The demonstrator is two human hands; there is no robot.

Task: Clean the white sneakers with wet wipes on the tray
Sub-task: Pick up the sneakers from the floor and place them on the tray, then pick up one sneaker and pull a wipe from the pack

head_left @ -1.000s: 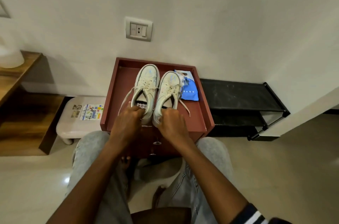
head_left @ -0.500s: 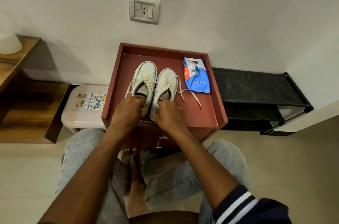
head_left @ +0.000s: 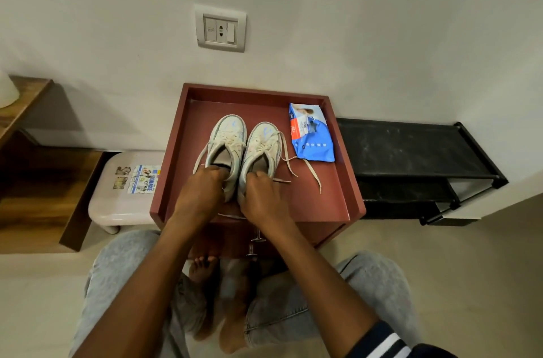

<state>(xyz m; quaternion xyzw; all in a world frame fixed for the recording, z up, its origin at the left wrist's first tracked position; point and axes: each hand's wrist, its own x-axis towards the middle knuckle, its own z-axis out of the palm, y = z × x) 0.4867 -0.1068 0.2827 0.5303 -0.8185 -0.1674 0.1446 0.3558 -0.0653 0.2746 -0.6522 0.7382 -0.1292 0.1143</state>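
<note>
Reddish-brown tray (head_left: pixel 323 199) holds the whole job: both white sneakers sit side by side around its middle, toes pointing to 12 o'clock, and the blue wet wipes pack (head_left: pixel 313 134) lies flat at about 2 o'clock from them, near the tray's right wall and apart from the shoes.

My read is that this is setup, getting the pair placed. No wipe is out and the pack looks untouched, so no cleaning has begun.

Both arms come in from 6 o'clock, forearms stretched out over the knees. The left hand (head_left: pixel 199 196) grips the heel of the left sneaker (head_left: pixel 227 137), with its fingers (head_left: pixel 216 171) curled over the collar and into the opening. The right hand (head_left: pixel 261 202) does the same on the right sneaker (head_left: pixel 261 143), fingers hooked over the back edge. Neither hand is free.

The laces (head_left: pixel 311 172) are loose and trail off toward 3 o'clock across the tray floor.

The next move probably calls for one hand to let go and reach up to 2 o'clock for the pack, then pull a wipe while the other steadies a shoe. Watch the loose laces, they could snag on the way.
</note>
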